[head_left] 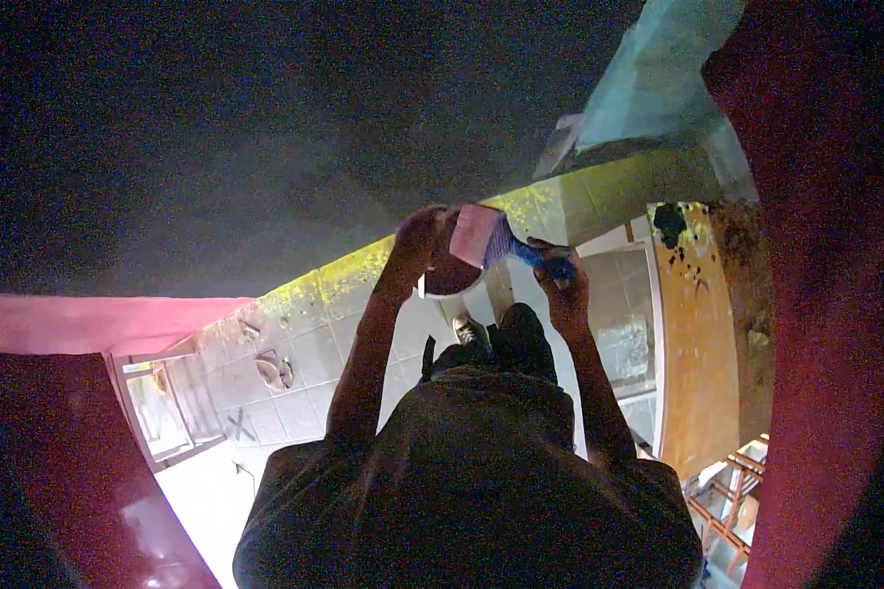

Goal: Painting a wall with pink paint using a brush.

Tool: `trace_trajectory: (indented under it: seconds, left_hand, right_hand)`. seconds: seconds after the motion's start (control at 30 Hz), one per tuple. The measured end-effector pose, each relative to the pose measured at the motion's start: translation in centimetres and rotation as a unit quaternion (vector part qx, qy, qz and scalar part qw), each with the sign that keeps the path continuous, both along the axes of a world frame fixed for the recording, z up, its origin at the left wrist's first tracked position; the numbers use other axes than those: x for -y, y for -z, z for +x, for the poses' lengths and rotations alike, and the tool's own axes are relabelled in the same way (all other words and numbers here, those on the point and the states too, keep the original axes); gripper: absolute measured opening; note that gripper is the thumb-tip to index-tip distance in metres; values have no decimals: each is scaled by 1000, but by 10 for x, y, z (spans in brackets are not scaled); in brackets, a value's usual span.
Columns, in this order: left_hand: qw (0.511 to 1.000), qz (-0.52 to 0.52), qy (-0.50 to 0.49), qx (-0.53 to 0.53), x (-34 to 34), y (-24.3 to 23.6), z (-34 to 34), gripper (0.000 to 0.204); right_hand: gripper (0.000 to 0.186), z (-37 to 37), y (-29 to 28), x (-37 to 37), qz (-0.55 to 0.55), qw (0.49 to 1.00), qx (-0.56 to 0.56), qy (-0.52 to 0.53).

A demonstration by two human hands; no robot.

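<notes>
In the middle of the head view, my left hand (413, 245) grips a round, dark pot (447, 275) with a pale rim. A wide paintbrush (473, 236) with pink bristles, a striped ferrule and a blue handle lies over the pot's top. My right hand (560, 285) is closed around the brush's handle, to the right of the pot. The brush's bristle end overlaps the pot; whether it touches the rim or the contents I cannot tell.
A dark surface (265, 128) fills the top, edged with pink (118, 319) and turquoise (648, 88). Below are yellow-splattered floor tiles (324, 294), sandals (273, 369), my shoe (467, 331), a stained wooden board (697, 373) at right and orange metal framework (732, 501) at lower right.
</notes>
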State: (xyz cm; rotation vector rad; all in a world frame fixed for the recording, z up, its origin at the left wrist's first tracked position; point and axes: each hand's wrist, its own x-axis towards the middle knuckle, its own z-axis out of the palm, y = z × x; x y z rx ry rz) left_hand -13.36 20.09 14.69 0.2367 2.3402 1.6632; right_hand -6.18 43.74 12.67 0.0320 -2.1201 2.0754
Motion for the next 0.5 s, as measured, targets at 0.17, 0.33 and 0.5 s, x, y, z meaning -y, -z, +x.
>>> trace_trajectory:
  seconds: [0.17, 0.33, 0.5]
  left_hand:
    - [972, 86, -115, 184, -12, 52, -26, 35]
    - [958, 109, -156, 215, -31, 93, -21, 42]
    - [917, 121, -227, 303, -33, 155, -9, 37]
  right_hand:
    - [28, -37, 3, -11, 120, 989, -23, -82]
    - [31, -68, 49, -20, 177, 955, 22, -239]
    - [29, -96, 136, -18, 243, 928, 26, -282]
